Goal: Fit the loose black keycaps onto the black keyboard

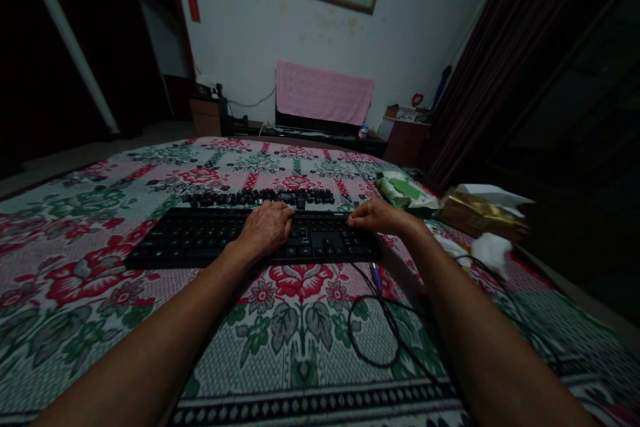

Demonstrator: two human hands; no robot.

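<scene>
A black computer keyboard lies across the flowered bedspread in front of me. My left hand rests flat on the middle of it, palm down, fingers reaching toward its far edge. Over the keyboard's far right part, my right hand has thumb and fingertips drawn together at the keys. Whatever may be between those fingertips is too small to make out. Just beyond the far edge, a row of loose black keycaps lies on the cloth. The keyboard's black cable loops on the near side, by a purple plug.
On the right lie a green-and-white wipes pack, a gold tissue box and crumpled white tissue. The patterned bedspread covers the bed. Beyond its far edge, a pink cloth hangs over a dark screen.
</scene>
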